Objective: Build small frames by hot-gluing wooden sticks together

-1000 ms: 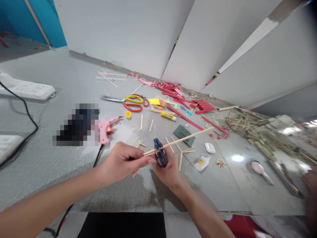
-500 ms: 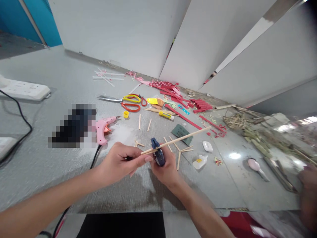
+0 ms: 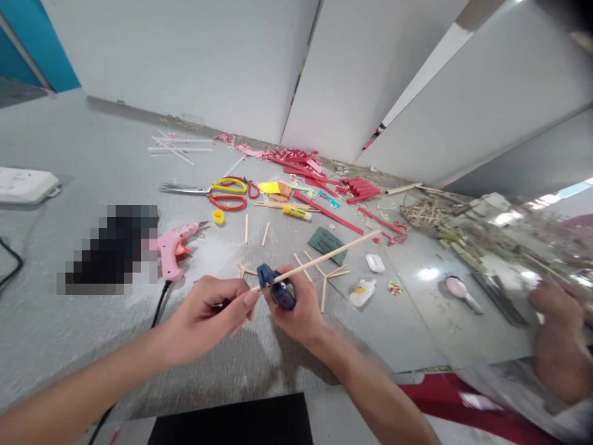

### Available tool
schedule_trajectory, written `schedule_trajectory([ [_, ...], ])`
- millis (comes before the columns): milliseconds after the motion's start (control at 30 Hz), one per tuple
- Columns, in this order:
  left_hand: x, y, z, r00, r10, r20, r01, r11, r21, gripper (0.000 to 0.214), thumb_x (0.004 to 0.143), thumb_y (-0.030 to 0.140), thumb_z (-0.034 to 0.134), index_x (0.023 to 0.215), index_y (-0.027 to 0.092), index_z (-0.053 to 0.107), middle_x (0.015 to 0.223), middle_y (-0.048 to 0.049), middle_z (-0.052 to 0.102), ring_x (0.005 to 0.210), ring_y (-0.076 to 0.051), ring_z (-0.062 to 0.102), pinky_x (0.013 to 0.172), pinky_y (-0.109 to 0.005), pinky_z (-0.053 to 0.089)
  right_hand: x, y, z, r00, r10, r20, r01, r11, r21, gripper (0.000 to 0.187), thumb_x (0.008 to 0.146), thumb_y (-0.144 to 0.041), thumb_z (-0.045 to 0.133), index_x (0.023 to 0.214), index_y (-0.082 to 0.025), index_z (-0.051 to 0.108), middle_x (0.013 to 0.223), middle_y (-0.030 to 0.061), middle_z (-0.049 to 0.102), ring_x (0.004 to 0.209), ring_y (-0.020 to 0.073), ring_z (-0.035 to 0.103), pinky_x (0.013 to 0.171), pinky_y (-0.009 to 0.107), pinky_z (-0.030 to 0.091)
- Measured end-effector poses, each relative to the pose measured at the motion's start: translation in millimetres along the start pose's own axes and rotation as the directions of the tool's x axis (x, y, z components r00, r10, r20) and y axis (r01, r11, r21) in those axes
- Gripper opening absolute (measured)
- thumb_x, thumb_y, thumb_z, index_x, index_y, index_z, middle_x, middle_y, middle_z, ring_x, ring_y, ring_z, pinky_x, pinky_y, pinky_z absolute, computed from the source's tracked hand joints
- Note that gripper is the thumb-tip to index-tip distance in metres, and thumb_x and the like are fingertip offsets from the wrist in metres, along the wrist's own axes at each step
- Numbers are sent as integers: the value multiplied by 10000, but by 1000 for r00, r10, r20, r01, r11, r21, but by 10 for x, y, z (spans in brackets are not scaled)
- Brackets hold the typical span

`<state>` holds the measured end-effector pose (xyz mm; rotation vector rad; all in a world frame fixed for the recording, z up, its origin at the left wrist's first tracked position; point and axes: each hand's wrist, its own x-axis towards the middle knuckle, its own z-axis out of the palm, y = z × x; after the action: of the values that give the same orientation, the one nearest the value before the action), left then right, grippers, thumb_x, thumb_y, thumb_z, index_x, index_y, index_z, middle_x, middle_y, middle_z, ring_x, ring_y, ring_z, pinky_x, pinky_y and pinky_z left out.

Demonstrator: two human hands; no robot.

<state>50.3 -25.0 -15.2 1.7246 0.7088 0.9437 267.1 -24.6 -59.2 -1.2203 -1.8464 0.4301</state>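
Note:
My left hand (image 3: 204,318) pinches the near end of a long thin wooden stick (image 3: 331,254) between thumb and fingers. The stick slants up to the right across dark blue cutters (image 3: 282,293), which my right hand (image 3: 303,312) grips. The cutters' head meets the stick just beside my left fingertips; whether the blades are closed on it, I cannot tell. Behind my hands lie short sticks (image 3: 246,228) and a branching piece of joined sticks (image 3: 324,287). Part of a smaller joined piece (image 3: 241,271) shows above my left hand.
A pink glue gun (image 3: 171,250) with a cord lies at left, near scissors (image 3: 227,193). A glue stick (image 3: 296,212), green pad (image 3: 327,244), white case (image 3: 375,263) and glue bottle (image 3: 362,293) lie beyond my hands. Red strips (image 3: 331,213) lie farther back. Another person's hand (image 3: 558,309) is at right.
The cutters have turned in my right hand, and their head now sits closer to my left fingertips. The view has shifted right, and more of the other person's arm shows.

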Motion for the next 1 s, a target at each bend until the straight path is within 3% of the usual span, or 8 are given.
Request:
schedule_trajectory([
  [200,-16,24,-15,994,-36,100,42,998,-52,553,1124,517,378,698,186,501,621,30,475,561,-104,406,532,-233,344,2,-6,-73,998,-37,43,37,999,-1,433,670,-141,629,1089,-252,636,961,38,766,816,226,731,785,351,601],
  [433,-10,51,-34,988,-57,141,65,997,-51,512,1116,536,372,727,209,432,647,54,356,571,-112,316,518,-247,281,-6,2,-70,996,-91,6,92,996,-10,418,709,-155,652,1111,-260,611,947,38,767,794,232,743,760,361,609],
  [1000,-17,69,-32,988,-50,146,60,996,-64,495,1127,506,360,743,204,439,662,53,384,583,-107,341,531,-240,297,-2,-5,-74,996,-92,10,92,996,0,396,753,-163,686,1131,-248,604,966,55,766,788,227,739,738,359,592],
])
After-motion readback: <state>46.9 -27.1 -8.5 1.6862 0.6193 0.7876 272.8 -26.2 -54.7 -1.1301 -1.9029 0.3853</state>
